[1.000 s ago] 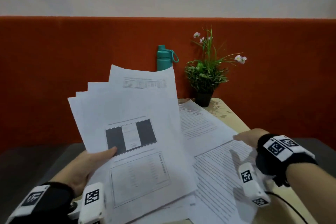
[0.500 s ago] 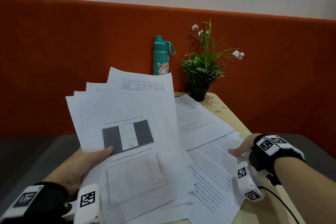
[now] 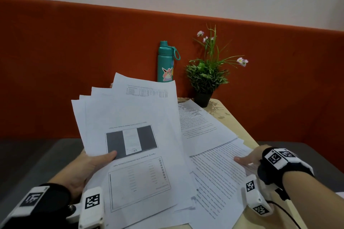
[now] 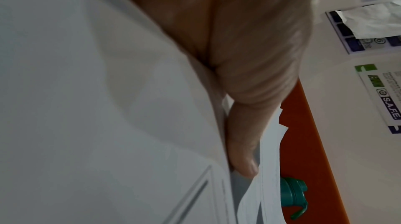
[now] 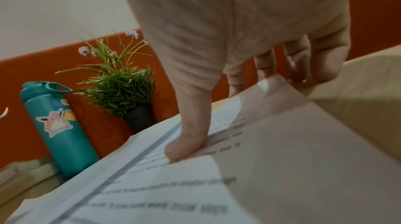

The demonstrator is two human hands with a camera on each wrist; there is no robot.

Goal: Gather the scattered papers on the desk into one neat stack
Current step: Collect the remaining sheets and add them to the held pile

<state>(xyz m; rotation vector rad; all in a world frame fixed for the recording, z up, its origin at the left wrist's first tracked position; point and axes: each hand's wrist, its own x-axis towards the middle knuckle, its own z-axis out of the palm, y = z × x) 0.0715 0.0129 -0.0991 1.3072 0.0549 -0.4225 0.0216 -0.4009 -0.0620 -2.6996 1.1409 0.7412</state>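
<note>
Left hand (image 3: 87,169) grips fanned papers (image 3: 130,135); right wrist view shows right hand (image 5: 217,39) pinching text sheet (image 5: 173,184).

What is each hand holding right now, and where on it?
The left hand grips a fanned bunch of papers at its lower left edge. The right hand pinches a text sheet at its right edge.

Teal bottle (image 3: 166,61), white papers (image 3: 134,135), orange backrest (image 3: 74,61).

One bottle (image 3: 166,62), one plant (image 3: 206,74), perhaps seven papers (image 3: 130,135)
</note>
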